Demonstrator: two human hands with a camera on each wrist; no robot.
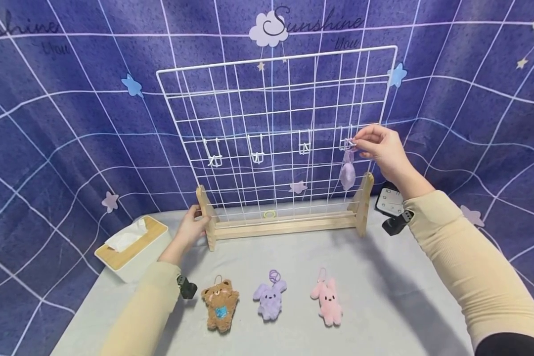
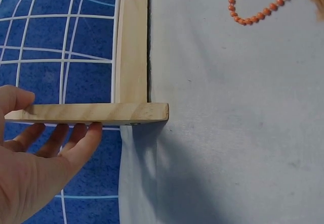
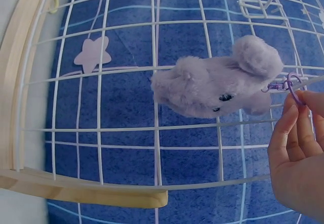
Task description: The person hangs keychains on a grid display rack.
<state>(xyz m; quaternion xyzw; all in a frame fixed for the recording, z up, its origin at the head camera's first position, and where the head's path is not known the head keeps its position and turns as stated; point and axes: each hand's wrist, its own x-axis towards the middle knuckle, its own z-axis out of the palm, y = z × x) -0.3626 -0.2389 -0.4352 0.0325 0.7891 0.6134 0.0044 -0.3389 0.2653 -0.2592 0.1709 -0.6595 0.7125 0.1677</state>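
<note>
A white wire grid rack (image 1: 277, 60) stands upright on a wooden base. Its left wooden end support (image 2: 91, 113) is between the thumb and fingers of my left hand (image 1: 191, 228). At the upper right, my right hand (image 1: 382, 148) pinches the purple ring (image 3: 296, 88) of a light purple plush keychain (image 1: 347, 176). That ring is right at the rightmost white hook (image 1: 345, 145), and the plush hangs below it in front of the grid. In the right wrist view the plush shows its fuzzy body and dark eyes.
A brown bear plush (image 1: 220, 309), a purple bunny plush (image 1: 269, 300) and a pink bunny plush (image 1: 331, 304) lie on the table before the rack. A tissue box (image 1: 153, 249) stands left, a clock (image 1: 388, 200) right. More white hooks (image 1: 257, 157) hang along the grid.
</note>
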